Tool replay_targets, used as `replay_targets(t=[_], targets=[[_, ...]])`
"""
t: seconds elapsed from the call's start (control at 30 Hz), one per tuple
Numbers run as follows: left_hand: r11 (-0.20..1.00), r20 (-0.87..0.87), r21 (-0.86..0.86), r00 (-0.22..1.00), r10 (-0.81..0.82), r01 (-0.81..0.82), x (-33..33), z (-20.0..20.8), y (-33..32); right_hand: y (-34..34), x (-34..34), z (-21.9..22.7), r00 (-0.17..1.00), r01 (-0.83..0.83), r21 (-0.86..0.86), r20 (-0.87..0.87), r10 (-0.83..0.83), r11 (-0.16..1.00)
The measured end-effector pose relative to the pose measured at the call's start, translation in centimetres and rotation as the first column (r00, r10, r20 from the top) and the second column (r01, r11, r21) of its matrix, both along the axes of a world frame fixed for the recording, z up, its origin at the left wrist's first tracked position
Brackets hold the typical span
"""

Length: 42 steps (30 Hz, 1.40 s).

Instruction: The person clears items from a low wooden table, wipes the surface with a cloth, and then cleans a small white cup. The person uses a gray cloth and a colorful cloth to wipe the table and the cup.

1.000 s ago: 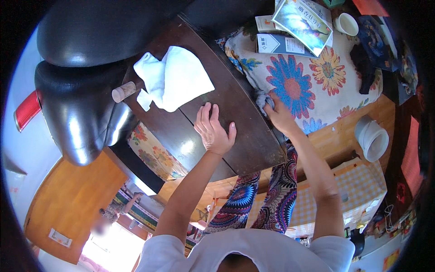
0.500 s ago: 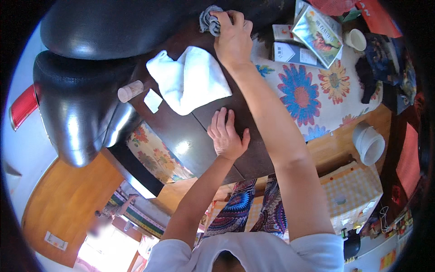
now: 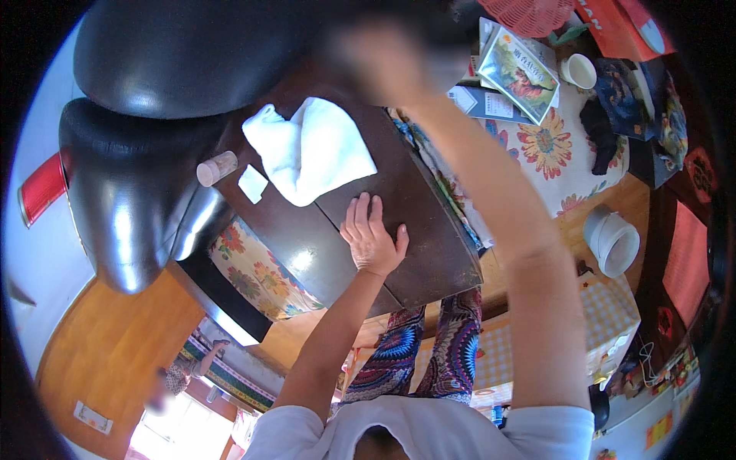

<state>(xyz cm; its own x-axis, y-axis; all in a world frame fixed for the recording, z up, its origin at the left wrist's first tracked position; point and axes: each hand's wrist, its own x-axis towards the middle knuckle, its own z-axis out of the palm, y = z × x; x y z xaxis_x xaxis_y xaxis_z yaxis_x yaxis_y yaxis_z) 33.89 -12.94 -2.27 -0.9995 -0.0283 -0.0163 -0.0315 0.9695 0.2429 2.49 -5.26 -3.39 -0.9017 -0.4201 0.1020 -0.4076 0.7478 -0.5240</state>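
Observation:
My left hand (image 3: 372, 241) lies flat on the dark brown tabletop (image 3: 429, 264), fingers spread, with nothing under it that I can see. Just beyond its fingertips is a crumpled white cloth (image 3: 333, 146). My right arm reaches to the far side of the table; the right hand (image 3: 387, 65) is so blurred that its fingers, and anything in them, cannot be made out. Below that forearm, the floral tablecloth (image 3: 544, 146) is bunched along its left edge. A small clear cylindrical container (image 3: 217, 169) and a white square of paper (image 3: 252, 184) are left of the white cloth.
Black padded seating (image 3: 184, 61) borders the table's far left. At the right are books (image 3: 525, 77), a white cup (image 3: 579, 70), a pink woven basket (image 3: 529, 11) and a dark cloth strip (image 3: 600, 134). A white bucket (image 3: 612, 239) stands beyond the table's right edge.
Half a second ago my right hand pressed a grey cloth at the far edge; now hand and cloth are blurred. The floral tablecloth's left edge is pushed rightward, baring more tabletop. My left hand stays flat.

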Motion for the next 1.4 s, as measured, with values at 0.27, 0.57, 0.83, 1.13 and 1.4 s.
replay_targets(t=[0.27, 0.57, 0.83, 1.13, 1.4], targets=[[0.998, -0.009, 0.068, 1.000, -0.013, 0.014, -1.0, 0.1, 0.6, 1.8, -1.6, -2.5, 0.898, 0.251, -0.248, -0.302, -0.321, 0.936], [0.999, 0.022, 0.030, 1.000, 0.022, -0.023, 0.1, 0.4, 0.0, 4.5, -0.7, -1.2, 0.972, 0.234, -0.398, 0.128, -0.199, 0.887], [0.999, -0.027, -0.008, 0.999, 0.037, -0.037, 0.0, 0.0, 0.1, 0.8, -2.9, -2.4, 0.703, 0.672, -0.298, -0.035, -0.711, 0.678], [1.000, -0.036, 0.021, 0.999, 0.015, -0.014, -0.3, 0.4, 0.2, 4.0, 6.4, -7.6, 0.957, 0.262, -0.508, 0.248, -0.152, 0.820], [1.000, -0.049, 0.026, 0.999, 0.017, -0.016, -1.0, -0.1, 0.0, 0.8, 0.3, -5.6, 0.708, 0.525, -0.645, -0.032, -0.706, 0.556]])
